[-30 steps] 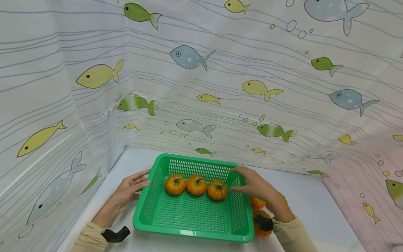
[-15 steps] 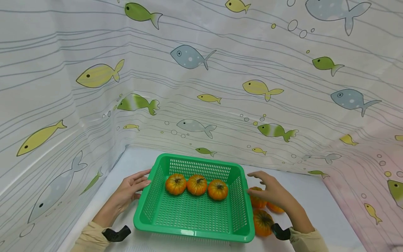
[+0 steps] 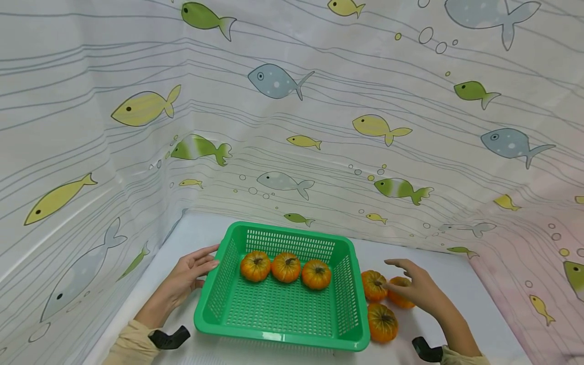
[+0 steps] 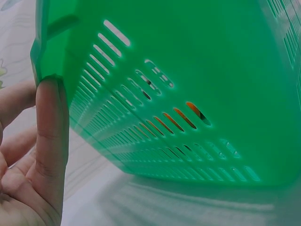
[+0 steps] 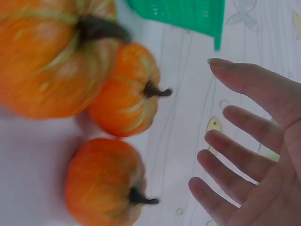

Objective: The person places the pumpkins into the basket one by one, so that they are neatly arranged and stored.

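A green plastic basket (image 3: 274,336) holds three small orange pumpkins in a row near its far side: a left one (image 3: 255,266), a middle one (image 3: 286,267) and a right one (image 3: 316,275). My left hand (image 3: 181,280) touches the basket's left rim; its fingers (image 4: 51,136) look fairly straight in the left wrist view. To the right of the basket lie three more pumpkins, a far one (image 3: 374,285), a front one (image 3: 382,323) and a right one (image 3: 403,299). Over these hovers my right hand (image 3: 426,293), thumb and fingers spread, holding nothing.
White sheeting with printed fish (image 3: 274,81) rises behind and on both sides. The basket and pumpkins are on a white surface (image 3: 456,304). Black wrist pieces (image 3: 170,338) sit at the sleeves.
My right hand has moved from above the basket's right side outward to the right, over the loose pumpkins. My left hand has stayed at the rim, and the basket's pumpkins have not moved.
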